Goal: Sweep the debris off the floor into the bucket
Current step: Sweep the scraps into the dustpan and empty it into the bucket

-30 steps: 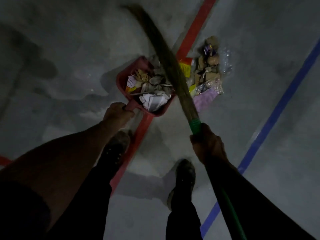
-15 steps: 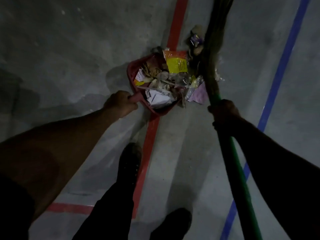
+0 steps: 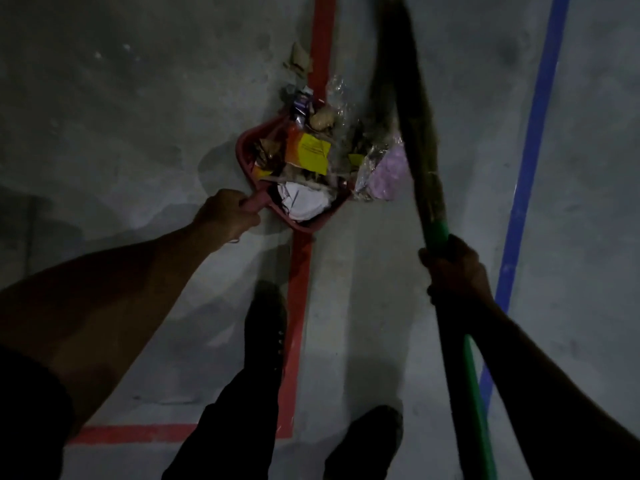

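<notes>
one dustpan [image 3: 247, 157], one broom [image 3: 412, 126], two hands

Debris-filled red dustpan [image 3: 249, 157] beside broom [image 3: 415, 133]

I count two hands of mine: my left hand [image 3: 227, 216] and my right hand [image 3: 455, 268]. One red dustpan [image 3: 249, 157], its handle inside my left fingers [image 3: 242, 206]. One broom [image 3: 419, 133], its green handle inside my right fingers [image 3: 431, 259]. One heap of debris [image 3: 311, 157] just beyond my left fingers; its pieces are too jumbled to number, though one loose scrap [image 3: 299, 58] lies farther out. Two shoes [image 3: 266, 317] below my fingers. Two red floor lines [image 3: 323, 36] and one blue line [image 3: 540, 98].
</notes>
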`<state>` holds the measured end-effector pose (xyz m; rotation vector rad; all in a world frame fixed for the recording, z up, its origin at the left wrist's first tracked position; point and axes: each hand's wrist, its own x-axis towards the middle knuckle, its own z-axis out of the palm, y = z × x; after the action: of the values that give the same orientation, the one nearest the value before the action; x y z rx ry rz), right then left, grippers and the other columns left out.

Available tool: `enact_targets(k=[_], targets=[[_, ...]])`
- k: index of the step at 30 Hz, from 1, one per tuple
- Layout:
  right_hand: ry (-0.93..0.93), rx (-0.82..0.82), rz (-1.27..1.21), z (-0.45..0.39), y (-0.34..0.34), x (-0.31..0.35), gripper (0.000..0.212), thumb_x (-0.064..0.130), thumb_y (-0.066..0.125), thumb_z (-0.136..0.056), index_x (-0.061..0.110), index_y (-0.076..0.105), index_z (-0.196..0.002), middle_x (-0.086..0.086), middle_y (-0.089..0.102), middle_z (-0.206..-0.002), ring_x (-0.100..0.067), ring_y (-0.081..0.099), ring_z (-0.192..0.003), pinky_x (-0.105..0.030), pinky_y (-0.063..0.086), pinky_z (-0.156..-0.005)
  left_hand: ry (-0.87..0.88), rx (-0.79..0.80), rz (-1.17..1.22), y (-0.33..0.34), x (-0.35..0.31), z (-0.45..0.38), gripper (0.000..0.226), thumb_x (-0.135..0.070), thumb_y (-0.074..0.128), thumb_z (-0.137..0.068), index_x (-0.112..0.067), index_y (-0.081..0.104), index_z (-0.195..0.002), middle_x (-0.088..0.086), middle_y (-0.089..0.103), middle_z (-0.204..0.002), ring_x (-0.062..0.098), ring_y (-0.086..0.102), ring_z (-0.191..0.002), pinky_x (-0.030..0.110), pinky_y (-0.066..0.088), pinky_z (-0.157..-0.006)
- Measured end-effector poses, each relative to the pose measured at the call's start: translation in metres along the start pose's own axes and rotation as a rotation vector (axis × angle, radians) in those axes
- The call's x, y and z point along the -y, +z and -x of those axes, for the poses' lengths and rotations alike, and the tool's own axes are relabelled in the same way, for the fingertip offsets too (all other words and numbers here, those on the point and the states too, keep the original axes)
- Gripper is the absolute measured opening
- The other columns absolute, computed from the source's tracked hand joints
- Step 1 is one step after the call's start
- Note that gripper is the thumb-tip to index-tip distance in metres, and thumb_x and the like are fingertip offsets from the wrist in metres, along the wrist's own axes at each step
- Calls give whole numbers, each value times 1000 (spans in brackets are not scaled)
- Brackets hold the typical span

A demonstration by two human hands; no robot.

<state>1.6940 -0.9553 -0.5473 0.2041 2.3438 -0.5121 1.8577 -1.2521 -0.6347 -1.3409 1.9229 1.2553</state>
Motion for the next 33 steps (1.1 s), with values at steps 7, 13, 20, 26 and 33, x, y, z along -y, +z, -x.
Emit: enact_targets(k=[7,13,20,26,33], targets=[[201,159,-98,-47,23,2,34,28,69,-85,10,58,-112,-13,59,-82,-26,58,-51,-26,48,-43,67,22,-149,-4,-9,-14,16,-19,70,-84,-6,64,-91,16,65,-85,31,63,-75,35,51,-69],[123,283,-82,4,79,14,36,28,61,-91,12,50,-120,-11,59,-87,-23,58,-50,-21,43,-38,83,-7,-109,15,-19,-19,14,-24,73,-81,-16,62,-85,8,62,-74,26,61,-63,30,51,-60],[28,229,-41,37,54,8,45,32,59,-93,23,46,-135,-3,62,-89,-18,62,-59,-21,45,-41,-44,-34,89,29,-2,2,13,-28,72,-75,-22,60,-76,4,62,-68,22,60,-56,39,57,-61],[71,99,27,-31,35,33,41,35,64,-89,20,52,-125,-7,60,-84,-22,62,-55,-22,45,-37,-131,-115,222,36,19,16,15,-28,71,-73,-17,61,-73,7,63,-67,28,62,-58,50,60,-67],[-144,196,432,-48,49,35,40,33,64,-86,25,51,-123,4,50,-82,-18,58,-71,-28,50,-53,-91,-137,169,24,16,-5,10,-21,72,-78,-21,62,-77,14,69,-82,30,65,-66,46,61,-69]])
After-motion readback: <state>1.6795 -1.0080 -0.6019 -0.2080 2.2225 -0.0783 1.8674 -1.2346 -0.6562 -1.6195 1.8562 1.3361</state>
